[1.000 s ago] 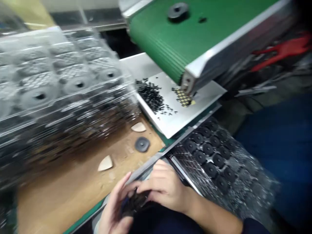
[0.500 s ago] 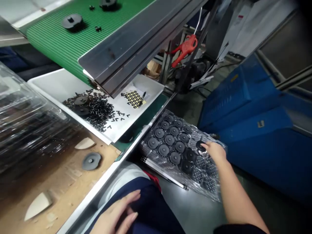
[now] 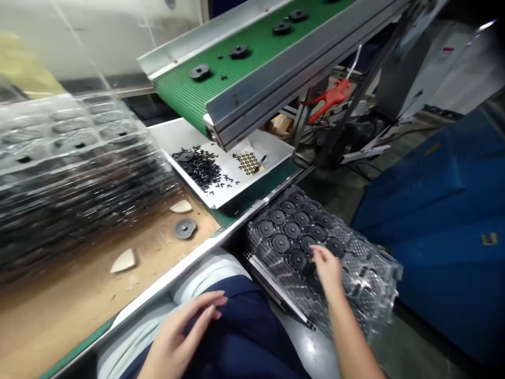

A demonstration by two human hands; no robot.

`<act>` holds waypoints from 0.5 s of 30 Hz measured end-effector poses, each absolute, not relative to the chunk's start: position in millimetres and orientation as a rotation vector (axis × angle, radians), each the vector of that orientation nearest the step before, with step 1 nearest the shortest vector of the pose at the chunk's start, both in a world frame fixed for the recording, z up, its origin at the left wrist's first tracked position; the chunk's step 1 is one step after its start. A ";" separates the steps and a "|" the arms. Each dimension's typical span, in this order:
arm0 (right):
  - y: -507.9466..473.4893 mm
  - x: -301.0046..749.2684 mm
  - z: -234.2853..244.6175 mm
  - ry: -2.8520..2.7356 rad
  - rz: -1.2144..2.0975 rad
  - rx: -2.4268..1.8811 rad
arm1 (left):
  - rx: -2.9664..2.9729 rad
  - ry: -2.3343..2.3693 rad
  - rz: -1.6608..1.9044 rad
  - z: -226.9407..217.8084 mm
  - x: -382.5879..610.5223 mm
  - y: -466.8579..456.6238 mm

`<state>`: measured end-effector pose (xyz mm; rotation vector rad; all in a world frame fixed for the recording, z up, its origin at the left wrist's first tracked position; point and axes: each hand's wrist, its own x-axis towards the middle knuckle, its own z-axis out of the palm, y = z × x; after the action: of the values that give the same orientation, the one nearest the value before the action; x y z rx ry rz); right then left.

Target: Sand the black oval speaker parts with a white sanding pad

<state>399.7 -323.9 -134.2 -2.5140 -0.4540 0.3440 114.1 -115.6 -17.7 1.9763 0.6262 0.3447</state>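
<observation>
Head view: where's your right hand?

Lower right of the frame, my right hand over a clear plastic tray of black discs, fingers together at one disc; I can't tell if they grip it.

And the left?

My left hand lies open on my navy lap, fingers apart.

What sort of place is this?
Probably a factory assembly line: a green belt conveyor carrying black discs, a clear plastic tray of matching discs, and a white tray of small black parts.
</observation>
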 end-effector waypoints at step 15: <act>-119.0 310.6 -3.7 -1.639 0.229 -1.687 | 1.883 0.733 0.365 -50.5 39.6 -75.5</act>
<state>310.6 -119.0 -3.7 -1.6871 -1.6393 0.2293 39.6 -75.5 -50.5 1.8834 0.7333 0.3647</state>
